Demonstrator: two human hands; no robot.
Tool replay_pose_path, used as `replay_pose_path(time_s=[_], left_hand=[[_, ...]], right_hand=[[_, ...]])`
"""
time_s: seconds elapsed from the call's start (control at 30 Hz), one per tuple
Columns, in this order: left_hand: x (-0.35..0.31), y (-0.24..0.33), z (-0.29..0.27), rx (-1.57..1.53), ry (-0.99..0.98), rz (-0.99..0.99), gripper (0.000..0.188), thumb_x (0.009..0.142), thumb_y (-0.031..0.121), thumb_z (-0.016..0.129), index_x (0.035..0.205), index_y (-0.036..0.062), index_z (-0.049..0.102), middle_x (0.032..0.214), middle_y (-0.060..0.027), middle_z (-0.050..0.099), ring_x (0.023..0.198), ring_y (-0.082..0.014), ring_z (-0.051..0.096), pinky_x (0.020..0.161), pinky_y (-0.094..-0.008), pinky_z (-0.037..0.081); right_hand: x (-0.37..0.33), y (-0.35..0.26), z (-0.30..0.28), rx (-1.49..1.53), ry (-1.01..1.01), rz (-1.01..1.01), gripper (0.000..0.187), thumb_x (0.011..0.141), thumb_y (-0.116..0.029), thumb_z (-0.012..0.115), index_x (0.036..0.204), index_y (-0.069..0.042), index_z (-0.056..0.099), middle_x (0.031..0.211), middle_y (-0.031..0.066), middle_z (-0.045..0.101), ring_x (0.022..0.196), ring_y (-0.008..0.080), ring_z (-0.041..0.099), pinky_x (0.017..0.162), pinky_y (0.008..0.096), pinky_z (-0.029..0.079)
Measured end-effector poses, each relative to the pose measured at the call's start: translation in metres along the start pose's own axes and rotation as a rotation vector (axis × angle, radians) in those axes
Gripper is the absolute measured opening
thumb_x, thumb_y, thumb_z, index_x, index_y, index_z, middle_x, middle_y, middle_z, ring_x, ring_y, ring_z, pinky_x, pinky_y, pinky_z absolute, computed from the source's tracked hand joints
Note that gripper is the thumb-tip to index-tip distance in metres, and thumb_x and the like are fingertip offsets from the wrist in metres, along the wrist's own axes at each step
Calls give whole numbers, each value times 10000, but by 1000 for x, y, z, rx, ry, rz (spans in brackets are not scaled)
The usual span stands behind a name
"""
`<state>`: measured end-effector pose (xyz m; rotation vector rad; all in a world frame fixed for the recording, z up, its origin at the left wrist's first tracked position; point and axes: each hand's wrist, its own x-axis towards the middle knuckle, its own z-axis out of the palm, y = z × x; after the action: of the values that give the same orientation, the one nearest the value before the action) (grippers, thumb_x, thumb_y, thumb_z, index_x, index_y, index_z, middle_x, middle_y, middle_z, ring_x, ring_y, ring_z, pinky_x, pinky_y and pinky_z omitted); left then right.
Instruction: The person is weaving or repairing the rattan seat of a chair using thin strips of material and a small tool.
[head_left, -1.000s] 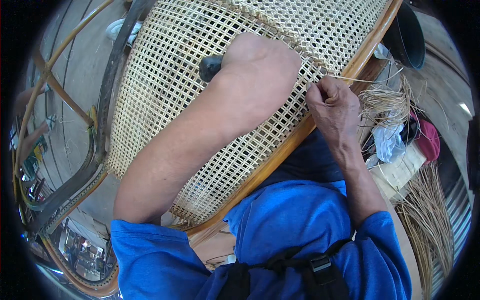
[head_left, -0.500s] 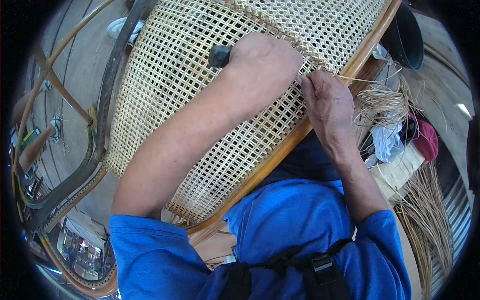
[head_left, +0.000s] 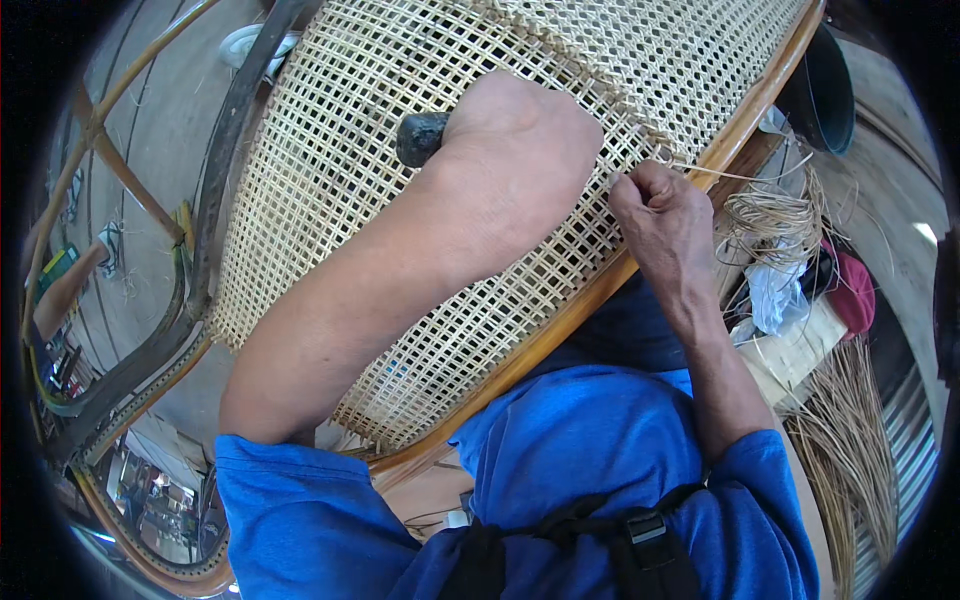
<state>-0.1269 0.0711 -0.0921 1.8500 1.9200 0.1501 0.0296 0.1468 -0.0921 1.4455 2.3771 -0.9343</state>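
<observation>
Head view: the left hand [head_left: 522,135] is closed around a black handle [head_left: 421,139] above the woven cane panel [head_left: 330,190], which spans the upper center, edged by a wooden rail [head_left: 768,85]. The right hand [head_left: 664,205] is closed, thumb against curled fingers, near the rail; a loose cane strand [head_left: 740,176] extends rightward beside it, but whether the fingers grip it cannot be told.

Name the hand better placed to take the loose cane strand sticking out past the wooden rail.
Probably the right hand: it sits beside the wooden rail, close to the loose cane strand. The left hand is farther off, over the woven panel, closed around a dark handle.
</observation>
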Motion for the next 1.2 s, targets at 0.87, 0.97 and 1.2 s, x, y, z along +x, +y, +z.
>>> replay_pose_path(time_s=[0.87,0.97,1.2], left_hand=[[-21,-22,8,-185,187,-340,330,811,380,616,880,58,634,726,-131,634,726,-292,642,678,-418,492],[-9,-7,17,-285,42,-389,361,816,421,625,932,80,611,727,-101,623,739,-253,641,686,-410,482],[-6,-11,40,-607,51,-375,318,840,363,619,815,46,612,621,-44,550,554,-162,539,566,-339,448]], right_hand=[[-10,37,-20,53,160,-471,245,837,-89,633,1074,-57,581,869,100,608,728,250,611,667,327,491],[0,36,-10,-181,110,-464,227,834,-135,613,1058,-125,579,809,101,567,747,311,611,639,402,494],[17,49,-17,-264,30,-593,163,836,-133,619,991,-113,572,832,98,567,715,302,614,599,378,500]])
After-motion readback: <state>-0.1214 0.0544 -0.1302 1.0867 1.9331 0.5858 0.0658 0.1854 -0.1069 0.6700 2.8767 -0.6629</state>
